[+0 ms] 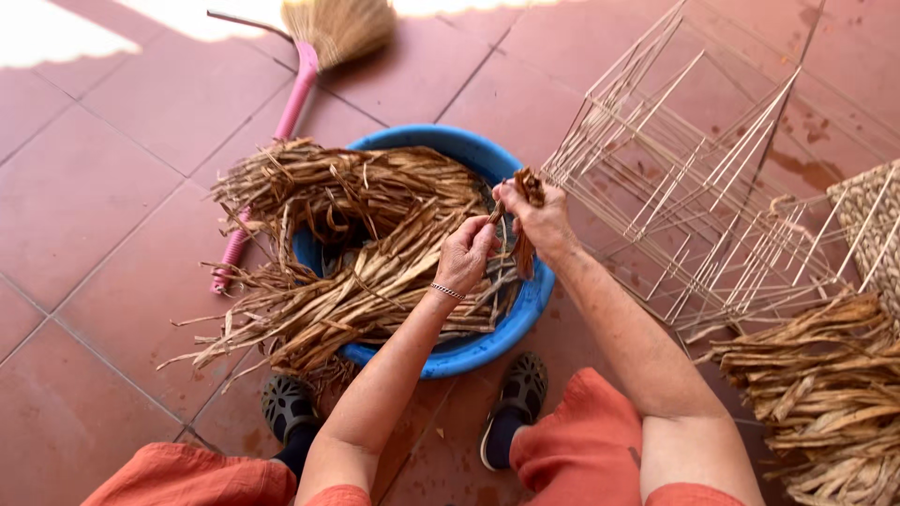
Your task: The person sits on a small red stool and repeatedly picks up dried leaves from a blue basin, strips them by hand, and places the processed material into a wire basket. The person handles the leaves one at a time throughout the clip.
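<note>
A blue plastic basin point(469, 351) sits on the red tiled floor, heaped with dried brown plant strips point(347, 244) that spill over its left rim. Above the basin's right side, my right hand point(539, 220) grips a small bunch of brown strips point(528, 187), whose ends hang down past the rim. My left hand point(466, 253), with a thin bracelet at the wrist, pinches the same bunch from the left. Both hands are close together over the pile.
A pale wire frame point(694, 178) lies on the floor to the right. More dried strips point(825, 394) are piled at lower right, beside a woven basket edge point(872, 220). A pink-handled broom point(309, 66) lies at the top. My dark shoes point(516, 394) rest by the basin.
</note>
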Tool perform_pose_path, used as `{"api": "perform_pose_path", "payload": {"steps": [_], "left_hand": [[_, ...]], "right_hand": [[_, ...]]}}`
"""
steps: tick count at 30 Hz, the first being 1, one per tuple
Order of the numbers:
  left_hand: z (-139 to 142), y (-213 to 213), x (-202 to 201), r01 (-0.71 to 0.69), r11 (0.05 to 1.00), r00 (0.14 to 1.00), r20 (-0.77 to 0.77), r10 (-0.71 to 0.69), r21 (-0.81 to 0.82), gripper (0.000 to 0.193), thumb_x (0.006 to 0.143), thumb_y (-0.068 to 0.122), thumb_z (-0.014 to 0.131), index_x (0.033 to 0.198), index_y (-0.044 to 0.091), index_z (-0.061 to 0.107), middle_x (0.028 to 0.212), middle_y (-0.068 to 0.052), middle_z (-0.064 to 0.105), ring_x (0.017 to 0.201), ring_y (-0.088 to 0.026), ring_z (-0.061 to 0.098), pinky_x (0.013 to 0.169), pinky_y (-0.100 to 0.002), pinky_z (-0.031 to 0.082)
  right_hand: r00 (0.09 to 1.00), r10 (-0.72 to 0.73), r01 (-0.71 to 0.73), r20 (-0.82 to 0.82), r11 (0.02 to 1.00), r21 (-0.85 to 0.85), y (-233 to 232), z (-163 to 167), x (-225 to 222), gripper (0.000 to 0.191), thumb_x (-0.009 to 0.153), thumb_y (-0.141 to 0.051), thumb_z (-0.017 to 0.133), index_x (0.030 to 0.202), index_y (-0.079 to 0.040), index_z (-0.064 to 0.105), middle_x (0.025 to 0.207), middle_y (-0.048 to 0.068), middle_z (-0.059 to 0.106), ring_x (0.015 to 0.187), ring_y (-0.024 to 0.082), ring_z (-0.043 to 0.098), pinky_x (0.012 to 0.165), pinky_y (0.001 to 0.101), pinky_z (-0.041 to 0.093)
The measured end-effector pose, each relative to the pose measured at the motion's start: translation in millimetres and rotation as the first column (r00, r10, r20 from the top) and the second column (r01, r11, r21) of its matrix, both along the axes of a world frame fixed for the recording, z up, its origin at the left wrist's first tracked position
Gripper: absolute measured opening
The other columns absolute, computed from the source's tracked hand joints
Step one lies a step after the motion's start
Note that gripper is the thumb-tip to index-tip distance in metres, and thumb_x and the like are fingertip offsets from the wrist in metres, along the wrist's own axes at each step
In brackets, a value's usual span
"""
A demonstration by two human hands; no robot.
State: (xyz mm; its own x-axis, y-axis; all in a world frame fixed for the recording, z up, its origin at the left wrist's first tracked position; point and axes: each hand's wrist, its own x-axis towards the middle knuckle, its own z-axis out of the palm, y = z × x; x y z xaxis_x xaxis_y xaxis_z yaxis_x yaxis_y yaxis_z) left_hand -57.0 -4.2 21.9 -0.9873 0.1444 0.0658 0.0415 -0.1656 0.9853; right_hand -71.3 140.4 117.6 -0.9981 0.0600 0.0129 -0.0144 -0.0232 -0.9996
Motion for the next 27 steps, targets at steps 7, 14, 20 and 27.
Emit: {"api": "perform_pose_path", "payload": {"steps": [7,14,20,27], "left_hand": [[35,15,-27,-0.036,0.999,0.996,-0.085,0.037,0.019,0.023,0.11,0.021,0.058,0.116,0.003,0.071,0.082,0.0,0.065,0.071,-0.004,0.057,0.062,-0.022,0.05],[57,37,-30,0.029,0.994,0.999,-0.029,-0.033,-0.103,0.025,0.105,0.025,0.053,0.113,0.008,0.07,0.084,-0.002,0.068,0.073,-0.008,0.061,0.063,-0.024,0.053],[64,54,-2,-0.008,0.954,0.982,-0.181,-0.049,-0.3,0.027,0.101,0.026,0.051,0.093,0.006,0.067,0.075,-0.013,0.069,0.068,-0.023,0.069,0.066,-0.037,0.056],[55,55,22,0.07,0.93,0.969,-0.197,-0.149,-0.362,0.027,0.102,0.026,0.049,0.095,0.005,0.064,0.073,-0.016,0.063,0.067,-0.03,0.065,0.066,-0.041,0.054]], "right_hand": [[0.999,0.027,-0.021,0.03,0.983,-0.182,-5,6,6,0.018,0.097,-0.024,0.071,0.104,-0.007,0.075,0.089,-0.001,0.071,0.071,0.004,0.064,0.057,0.0212,0.055],[0.976,-0.187,0.172,-0.112,0.977,-0.129,8,7,-8,0.016,0.105,-0.015,0.071,0.098,-0.001,0.071,0.088,0.003,0.069,0.077,0.01,0.066,0.066,0.0274,0.058],[0.939,-0.332,0.336,0.085,0.844,-0.419,46,22,-32,0.017,0.106,-0.017,0.058,0.093,-0.005,0.06,0.074,0.006,0.065,0.058,0.018,0.068,0.05,0.0381,0.062],[0.864,-0.504,0.465,0.021,0.781,-0.417,96,9,-47,0.016,0.105,-0.016,0.059,0.092,-0.007,0.06,0.072,0.002,0.06,0.055,0.014,0.063,0.05,0.0389,0.064]]}}
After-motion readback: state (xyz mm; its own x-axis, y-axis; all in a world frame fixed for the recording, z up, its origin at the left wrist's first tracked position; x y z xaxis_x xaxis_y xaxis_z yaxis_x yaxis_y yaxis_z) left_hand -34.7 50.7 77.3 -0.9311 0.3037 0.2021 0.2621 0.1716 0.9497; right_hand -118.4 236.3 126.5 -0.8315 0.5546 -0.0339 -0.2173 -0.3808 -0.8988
